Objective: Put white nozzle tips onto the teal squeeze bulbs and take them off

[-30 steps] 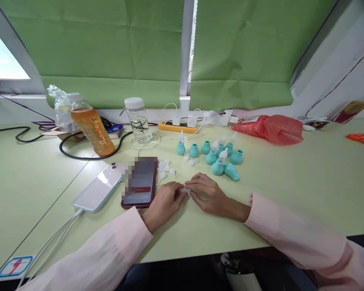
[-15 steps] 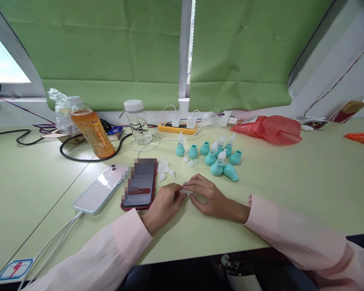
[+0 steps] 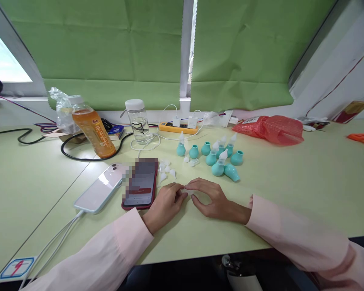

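Observation:
My left hand (image 3: 166, 202) is closed, with thumb and fingertips pinched on a small translucent piece (image 3: 189, 191), mostly hidden by the fingers. My right hand (image 3: 211, 199) faces it with thumb and fingers apart, its index fingertip touching by the left fingertips. Behind the hands lie several loose translucent tips (image 3: 163, 176) and a small clear tube (image 3: 194, 162). Farther right, several teal squeeze bulbs (image 3: 211, 158) stand in a group, some with a clear pointed nozzle on top. One teal bulb (image 3: 231, 172) lies on its side.
Left of my hands are a red-cased phone (image 3: 139, 184) and a pale phone (image 3: 98, 190) with white cables. Farther back are an orange drink bottle (image 3: 94, 133), a clear water bottle (image 3: 139, 125), a yellow power strip (image 3: 177, 128) and red bubble wrap (image 3: 273, 129).
My right thumb and fingers have spread a little wider. The left hand keeps its pinch, and the bulbs and loose tips lie as before.

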The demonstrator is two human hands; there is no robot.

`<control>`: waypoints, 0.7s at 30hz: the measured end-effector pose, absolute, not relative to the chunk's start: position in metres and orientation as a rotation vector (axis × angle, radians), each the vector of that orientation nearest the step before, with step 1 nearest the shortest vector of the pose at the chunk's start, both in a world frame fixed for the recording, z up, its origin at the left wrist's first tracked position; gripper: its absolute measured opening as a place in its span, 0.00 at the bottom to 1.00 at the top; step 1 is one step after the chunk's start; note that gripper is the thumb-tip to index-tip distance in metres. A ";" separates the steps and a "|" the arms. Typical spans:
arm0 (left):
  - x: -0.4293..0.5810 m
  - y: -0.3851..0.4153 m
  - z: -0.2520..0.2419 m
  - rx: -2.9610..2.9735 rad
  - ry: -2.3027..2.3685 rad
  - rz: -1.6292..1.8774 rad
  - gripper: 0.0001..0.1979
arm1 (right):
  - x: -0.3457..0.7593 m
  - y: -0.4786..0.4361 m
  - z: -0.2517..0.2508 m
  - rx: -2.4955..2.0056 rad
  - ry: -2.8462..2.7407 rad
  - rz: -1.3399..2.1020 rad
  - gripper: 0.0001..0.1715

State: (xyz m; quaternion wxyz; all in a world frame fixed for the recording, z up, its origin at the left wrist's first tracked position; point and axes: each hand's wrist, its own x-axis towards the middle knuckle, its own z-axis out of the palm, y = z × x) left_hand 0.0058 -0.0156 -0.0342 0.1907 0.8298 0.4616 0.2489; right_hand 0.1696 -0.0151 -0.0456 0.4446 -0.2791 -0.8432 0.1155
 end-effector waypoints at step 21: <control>0.003 -0.018 -0.036 2.434 1.239 0.644 0.14 | 0.239 0.011 0.014 -1.251 -1.823 -0.422 0.06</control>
